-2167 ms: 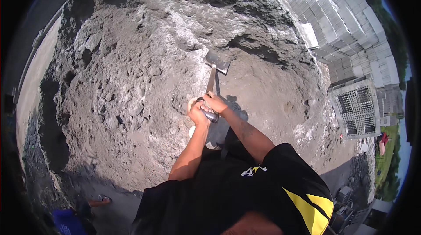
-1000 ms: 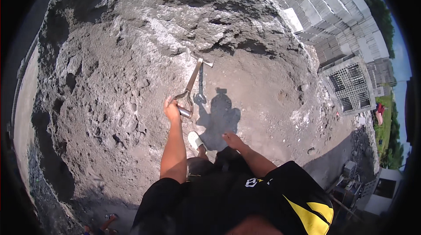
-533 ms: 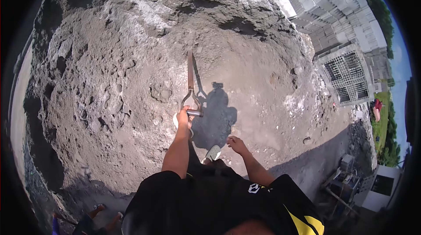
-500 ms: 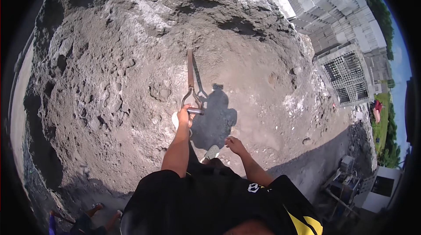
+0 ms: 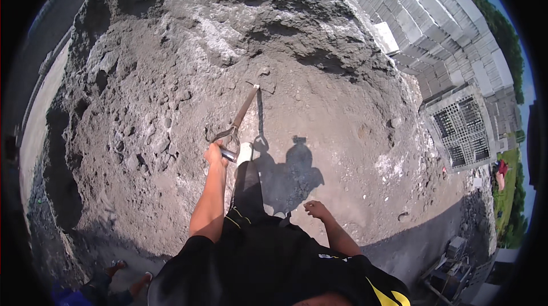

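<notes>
My left hand [image 5: 215,153] is wrapped round the D-shaped grip of a shovel [image 5: 244,109]. From that grip the brown shaft slants up and slightly right, and the dark blade end shows only partly against the dirt at the foot of the mound [image 5: 160,66]. Beside the shaft, my left foot in a light shoe [image 5: 245,151] stands forward on the dusty ground. Away from the tool, my right hand [image 5: 315,209] hangs at the right with loosely bent fingers and holds nothing.
Stacked grey concrete blocks [image 5: 434,26] and a grated pallet [image 5: 461,128] stand to the right. A machine with a metal frame [image 5: 448,272] is at the lower right. Another person's legs [image 5: 128,280] show at the lower left. Loose lumps lie around the mound's base.
My left hand has swung the shovel grip to the left, so the shaft now leans. My left foot has come forward. My right hand stays apart from the shovel.
</notes>
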`<action>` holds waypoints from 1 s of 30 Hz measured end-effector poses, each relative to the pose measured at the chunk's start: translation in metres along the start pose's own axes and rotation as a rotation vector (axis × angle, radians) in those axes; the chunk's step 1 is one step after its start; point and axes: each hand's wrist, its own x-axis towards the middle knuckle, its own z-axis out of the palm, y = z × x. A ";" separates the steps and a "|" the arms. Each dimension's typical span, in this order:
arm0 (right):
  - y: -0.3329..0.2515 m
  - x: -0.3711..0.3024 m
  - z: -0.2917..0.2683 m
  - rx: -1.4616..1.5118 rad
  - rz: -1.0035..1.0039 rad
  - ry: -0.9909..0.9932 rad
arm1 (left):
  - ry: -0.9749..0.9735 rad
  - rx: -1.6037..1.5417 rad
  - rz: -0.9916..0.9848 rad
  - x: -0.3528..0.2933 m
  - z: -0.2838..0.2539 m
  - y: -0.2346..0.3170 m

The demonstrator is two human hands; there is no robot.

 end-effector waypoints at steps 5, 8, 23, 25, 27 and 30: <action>-0.123 0.130 -0.025 0.082 -0.204 0.033 | -0.060 0.196 -0.065 0.105 -0.052 0.072; -0.225 0.211 -0.026 -0.019 -0.148 -0.010 | 0.056 0.274 -0.096 0.135 -0.052 0.101; -0.420 0.438 0.111 1.254 0.301 -0.138 | 0.422 0.567 0.247 0.088 -0.038 0.047; -0.418 0.416 0.129 1.271 0.331 -0.160 | 0.454 0.573 0.292 0.090 -0.073 0.050; -0.422 0.400 0.132 1.336 0.336 -0.167 | 0.399 0.642 0.338 0.092 -0.078 0.069; -0.414 0.373 0.127 1.499 0.296 -0.154 | 0.300 0.780 0.392 0.091 -0.077 0.102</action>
